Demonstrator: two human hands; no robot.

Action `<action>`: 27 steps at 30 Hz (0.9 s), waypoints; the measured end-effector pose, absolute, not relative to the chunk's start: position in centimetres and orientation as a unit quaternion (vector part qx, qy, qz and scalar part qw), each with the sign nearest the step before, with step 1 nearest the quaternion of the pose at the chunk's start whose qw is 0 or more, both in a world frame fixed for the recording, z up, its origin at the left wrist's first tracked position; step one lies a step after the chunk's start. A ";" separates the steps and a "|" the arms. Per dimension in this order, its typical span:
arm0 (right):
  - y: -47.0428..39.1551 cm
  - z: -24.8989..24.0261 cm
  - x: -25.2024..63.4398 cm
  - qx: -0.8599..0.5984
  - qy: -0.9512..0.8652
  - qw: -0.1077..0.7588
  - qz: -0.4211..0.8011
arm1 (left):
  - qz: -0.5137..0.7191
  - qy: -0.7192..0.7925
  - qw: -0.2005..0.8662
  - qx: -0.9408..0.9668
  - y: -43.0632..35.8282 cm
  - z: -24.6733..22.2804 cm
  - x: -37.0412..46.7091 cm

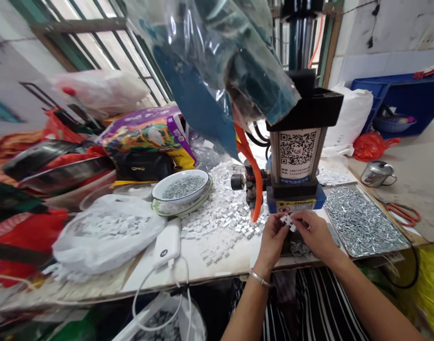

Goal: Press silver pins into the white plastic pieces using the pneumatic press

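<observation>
Both of my hands meet at the foot of a pneumatic press [296, 161]. My left hand [273, 237] is closed, its thumb and fingers pinching small white plastic pieces [288, 221] from the left. From the right, my right hand [314, 232] pinches the same white pieces, fingertips close to the left ones. How the pieces fit together is too small to tell. Below my hands lie small metal parts [299, 249]. Many loose white pieces [227, 203] spread over the table to the left, and a tray of metal pins [362, 220] is at the right.
A white bowl of pins [183, 187] and a bag of white pieces [110, 232] stand left. A power bank [167, 244] with cables lies near the front edge. Orange scissors [403, 213] and a metal cup [378, 173] are right. An orange hose [255, 175] hangs beside the press.
</observation>
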State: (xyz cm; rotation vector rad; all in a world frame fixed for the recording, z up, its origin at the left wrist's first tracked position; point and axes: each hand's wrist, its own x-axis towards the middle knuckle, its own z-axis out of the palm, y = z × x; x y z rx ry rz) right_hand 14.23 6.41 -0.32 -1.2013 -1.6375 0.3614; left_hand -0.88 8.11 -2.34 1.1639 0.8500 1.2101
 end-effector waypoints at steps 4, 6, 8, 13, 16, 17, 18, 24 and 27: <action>6.3 -0.7 14.1 -0.487 -0.703 0.502 0.127 | 0.525 0.368 0.591 0.489 8.0 -2.4 -1.0; 6.2 -0.6 14.1 -0.482 -0.715 0.494 0.110 | 0.524 0.371 0.591 0.488 8.0 -2.4 -1.1; 6.2 -0.5 14.0 -0.468 -0.737 0.481 0.085 | 0.527 0.367 0.594 0.485 8.1 -2.5 -1.1; 6.5 -0.5 13.9 -0.426 -0.791 0.438 0.028 | 0.550 0.296 0.618 0.478 8.2 -3.4 -0.7; 6.6 -0.6 14.0 -0.415 -0.792 0.446 0.034 | 0.554 0.291 0.615 0.480 8.1 -4.2 -0.7; 6.5 -0.7 14.1 -0.414 -0.789 0.452 0.037 | 0.553 0.300 0.610 0.482 8.1 -4.4 -0.7; 6.4 -0.8 14.1 -0.414 -0.786 0.458 0.040 | 0.552 0.310 0.604 0.484 8.1 -4.5 -0.8; 6.0 -1.1 13.8 -0.417 -0.766 0.485 0.063 | 0.540 0.335 0.590 0.499 8.2 -4.3 -0.6; 6.1 -0.9 13.8 -0.425 -0.753 0.495 0.082 | 0.551 0.358 0.568 0.496 8.3 -4.0 -0.1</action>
